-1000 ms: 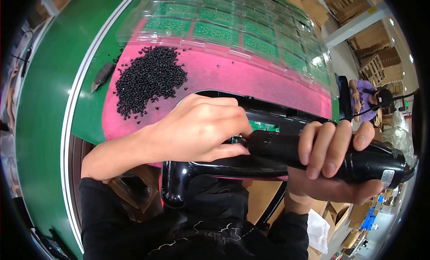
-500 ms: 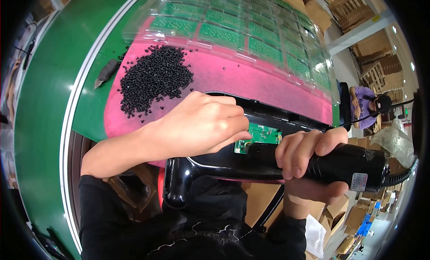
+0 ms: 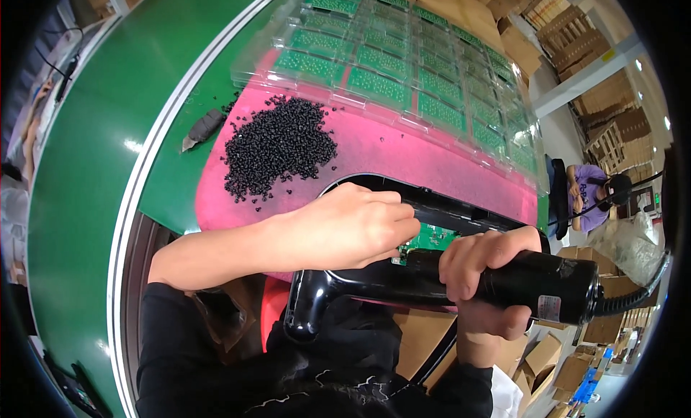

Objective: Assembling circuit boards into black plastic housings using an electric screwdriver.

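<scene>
A black electric screwdriver (image 3: 536, 285) lies level in my right hand (image 3: 481, 270), its cord leaving at the right end. Its narrow end points left at a green circuit board (image 3: 436, 236), which sits inside a glossy black plastic housing (image 3: 309, 303) with a curved end. My left hand (image 3: 367, 227) is closed over the board's left part, close to the screwdriver's tip. Its fingertips press together there; whatever they pinch is hidden. A heap of small black screws (image 3: 277, 148) lies on a pink mat (image 3: 374, 144), beyond my left forearm.
Clear plastic trays (image 3: 403, 105) of green circuit boards cover the mat's far side. A dark grey scrap (image 3: 204, 130) lies left of the screws on the green table (image 3: 93, 202). At far right a person in purple (image 3: 590, 195) sits near cardboard boxes (image 3: 612, 137).
The whole view has shifted, so table, mat and trays appear lower and further right. Both hands keep their places at the board, with the screwdriver still in my right hand.
</scene>
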A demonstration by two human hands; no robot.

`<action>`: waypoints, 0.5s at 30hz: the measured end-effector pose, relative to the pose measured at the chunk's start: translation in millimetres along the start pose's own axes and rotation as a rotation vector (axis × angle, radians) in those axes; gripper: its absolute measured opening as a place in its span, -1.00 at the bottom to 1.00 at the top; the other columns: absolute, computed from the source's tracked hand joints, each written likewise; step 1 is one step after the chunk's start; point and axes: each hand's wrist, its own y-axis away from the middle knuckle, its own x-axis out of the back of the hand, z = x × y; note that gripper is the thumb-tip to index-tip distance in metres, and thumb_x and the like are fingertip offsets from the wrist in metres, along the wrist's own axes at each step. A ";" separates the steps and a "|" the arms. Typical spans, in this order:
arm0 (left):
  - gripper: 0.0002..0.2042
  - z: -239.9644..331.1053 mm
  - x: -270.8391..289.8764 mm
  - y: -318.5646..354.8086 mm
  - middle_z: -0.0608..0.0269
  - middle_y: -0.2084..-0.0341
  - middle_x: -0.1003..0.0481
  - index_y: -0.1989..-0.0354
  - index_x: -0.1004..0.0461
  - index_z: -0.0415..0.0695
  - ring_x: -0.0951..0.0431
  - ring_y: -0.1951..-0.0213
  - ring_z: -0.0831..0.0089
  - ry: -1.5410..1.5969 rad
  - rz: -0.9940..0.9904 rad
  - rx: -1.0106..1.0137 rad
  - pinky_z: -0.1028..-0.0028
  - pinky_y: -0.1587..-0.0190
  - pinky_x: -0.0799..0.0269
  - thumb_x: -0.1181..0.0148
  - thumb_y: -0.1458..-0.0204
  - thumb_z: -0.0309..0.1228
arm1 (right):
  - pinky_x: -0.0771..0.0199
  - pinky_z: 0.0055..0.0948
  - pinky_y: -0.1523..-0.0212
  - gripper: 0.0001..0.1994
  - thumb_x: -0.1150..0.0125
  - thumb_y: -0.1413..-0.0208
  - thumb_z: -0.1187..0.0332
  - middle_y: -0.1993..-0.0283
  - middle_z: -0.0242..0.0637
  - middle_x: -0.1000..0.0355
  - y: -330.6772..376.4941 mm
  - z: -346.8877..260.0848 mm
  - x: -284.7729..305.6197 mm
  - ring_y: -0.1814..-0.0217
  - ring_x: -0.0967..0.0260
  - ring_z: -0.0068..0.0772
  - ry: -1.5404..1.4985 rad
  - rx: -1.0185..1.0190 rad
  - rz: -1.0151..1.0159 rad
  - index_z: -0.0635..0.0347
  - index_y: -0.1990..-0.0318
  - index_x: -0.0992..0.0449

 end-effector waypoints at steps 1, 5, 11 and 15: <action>-0.79 -0.4 -0.3 0.6 0.23 0.46 -0.40 0.38 -0.40 -0.21 -0.46 0.35 0.25 0.003 -0.033 -0.011 0.33 0.35 -0.45 -0.30 0.10 -0.42 | -0.26 -0.51 0.63 -0.38 -0.36 0.08 -0.21 0.65 -0.46 -0.25 -0.3 0.5 0.2 0.71 -0.18 -0.57 0.001 0.002 -0.001 0.12 0.24 -0.24; -0.82 -3.4 -4.7 2.5 0.22 0.49 -0.40 0.41 -0.42 -0.21 -0.47 0.35 0.25 -0.004 -0.018 -0.007 0.32 0.35 -0.46 -0.28 0.09 -0.41 | -0.26 -0.51 0.62 -0.37 -0.36 0.09 -0.22 0.64 -0.45 -0.25 -5.9 1.6 1.1 0.69 -0.19 -0.56 0.035 -0.068 -0.072 0.14 0.23 -0.25; -0.84 0.4 -0.8 0.2 0.21 0.50 -0.40 0.40 -0.45 -0.19 -0.47 0.36 0.24 -0.012 -0.009 -0.008 0.31 0.36 -0.46 -0.27 0.06 -0.39 | -0.24 -0.53 0.63 -0.35 -0.34 0.11 -0.26 0.64 -0.47 -0.24 0.0 -3.3 -4.7 0.71 -0.17 -0.58 0.063 -0.035 0.010 0.13 0.23 -0.24; -0.85 0.6 2.0 2.1 0.20 0.46 -0.44 0.38 -0.47 -0.19 -0.49 0.35 0.23 -0.015 -0.098 -0.013 0.30 0.35 -0.47 -0.26 0.05 -0.40 | -0.19 -0.57 0.68 -0.41 -0.32 0.03 -0.19 0.64 -0.47 -0.24 -0.5 -3.0 -0.1 0.73 -0.14 -0.61 -0.091 0.184 0.051 0.11 0.22 -0.23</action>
